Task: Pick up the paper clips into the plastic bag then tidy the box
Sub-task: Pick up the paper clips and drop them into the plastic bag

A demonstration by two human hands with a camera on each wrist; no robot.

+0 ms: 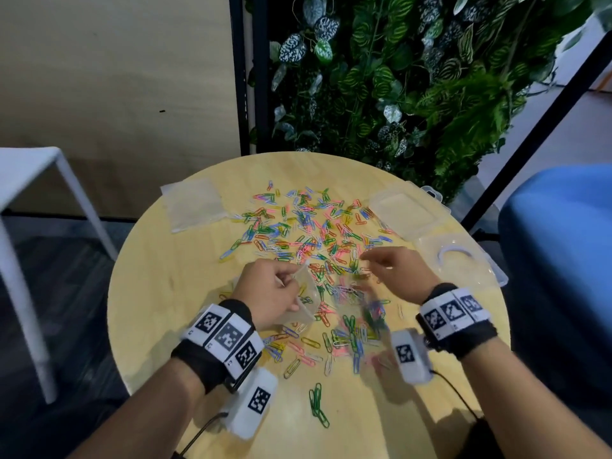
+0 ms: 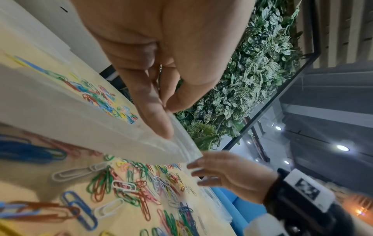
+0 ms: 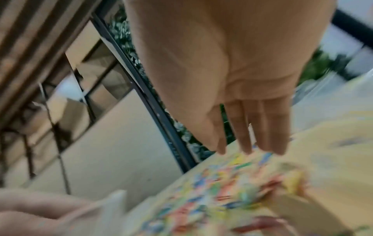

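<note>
Several coloured paper clips [image 1: 308, 233] lie scattered over the round wooden table [image 1: 185, 279]. My left hand [image 1: 268, 293] pinches the rim of a clear plastic bag [image 1: 306, 299] between thumb and fingers [image 2: 159, 121], holding it just above the clips. My right hand [image 1: 390, 266] hovers over the pile with fingers straight and spread [image 3: 248, 137], holding nothing; its wrist view is blurred. The bag [image 2: 80, 118] shows as a pale sheet across the left wrist view, with clips [image 2: 125, 188] under it.
A second flat plastic bag [image 1: 193, 203] lies at the table's back left. A clear plastic box [image 1: 409, 208] and its open lid part [image 1: 463, 256] sit at the right edge. A white stool [image 1: 29, 180], a plant wall [image 1: 397, 77] and a blue chair [image 1: 559, 243] surround the table.
</note>
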